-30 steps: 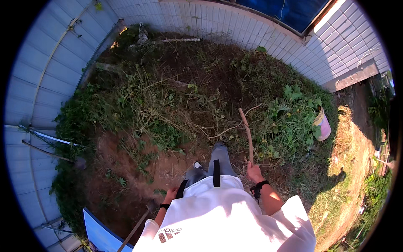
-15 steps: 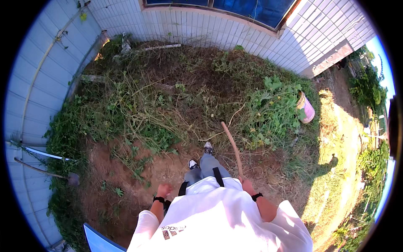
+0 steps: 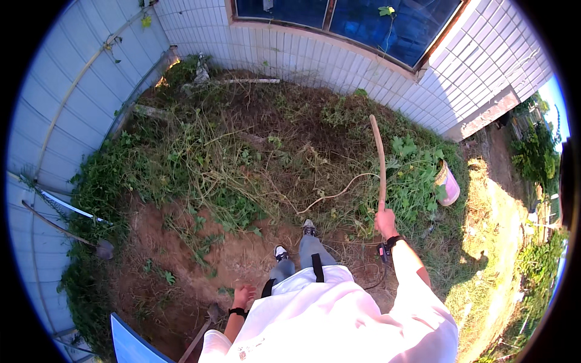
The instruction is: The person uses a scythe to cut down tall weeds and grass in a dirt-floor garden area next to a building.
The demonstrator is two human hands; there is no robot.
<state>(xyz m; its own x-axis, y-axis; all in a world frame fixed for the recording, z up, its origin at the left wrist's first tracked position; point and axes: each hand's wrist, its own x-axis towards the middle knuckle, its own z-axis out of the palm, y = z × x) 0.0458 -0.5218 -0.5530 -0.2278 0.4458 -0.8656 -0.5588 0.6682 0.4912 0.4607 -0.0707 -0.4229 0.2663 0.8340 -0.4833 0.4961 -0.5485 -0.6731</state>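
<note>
My right hand [image 3: 385,222] is closed round the lower end of a long, slightly bent wooden stick [image 3: 378,151]. The stick points away from me, raised over the weeds, its far end towards the tiled wall. Close to my left thigh, my left hand [image 3: 244,296] hangs low with loosely parted fingers and nothing visible in it. Beneath that hand, a wooden-handled tool [image 3: 195,342] lies on the soil, its dark head partly seen. A mat of cut vines and weeds [image 3: 242,151] spreads ahead of my feet.
A pink-and-white bucket [image 3: 449,186] lies tipped among green leaves at the right. A shovel [image 3: 104,249] leans by the metal wall [image 3: 54,151] at the left. Ahead stands a white tiled wall [image 3: 302,48] with a window [image 3: 363,24]. A blue panel [image 3: 136,342] edges in at lower left.
My right hand has swung forward and to the right from beside my waist, carrying the stick up and away from me. My left hand stays low at my side.
</note>
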